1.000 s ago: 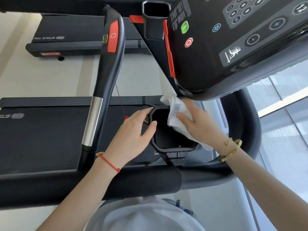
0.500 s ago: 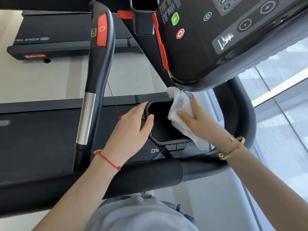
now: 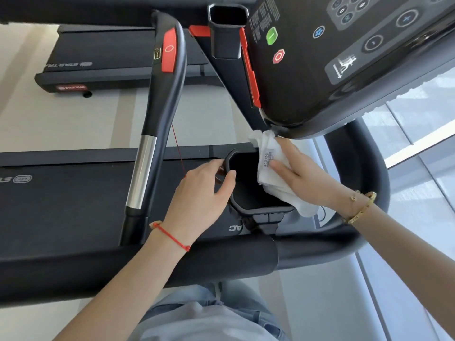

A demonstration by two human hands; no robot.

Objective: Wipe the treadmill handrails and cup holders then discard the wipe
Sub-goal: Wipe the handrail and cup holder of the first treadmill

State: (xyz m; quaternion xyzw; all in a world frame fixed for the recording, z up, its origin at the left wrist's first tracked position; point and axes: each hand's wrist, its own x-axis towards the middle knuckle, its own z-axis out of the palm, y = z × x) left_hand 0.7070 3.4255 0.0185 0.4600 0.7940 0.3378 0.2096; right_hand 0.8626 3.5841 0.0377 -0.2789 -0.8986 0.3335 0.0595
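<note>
right now your right hand [image 3: 302, 178] presses the white wipe [image 3: 273, 173] with flat, nearly straight fingers against the right rim of the near cup holder [image 3: 248, 193], and your left hand [image 3: 199, 195] steadies the left rim, thumb hooked over the edge and fingers curled round the outside. the wipe drapes over the rim, one end bunched up against the underside of the console [image 3: 344, 70]. to do this well, i'd say fold the loose cloth under your fingers, work round the whole rim, then push down into the dark well, which you can't see into from here. keep the left hand gripping so the holder doesn't flex. the console overhang crowds your hand from above. a second cup holder [image 3: 227, 28] sits further up, and the handrail [image 3: 160, 114] stands to the left, its red cord [image 3: 177, 151] hanging just beside your left hand.
</note>
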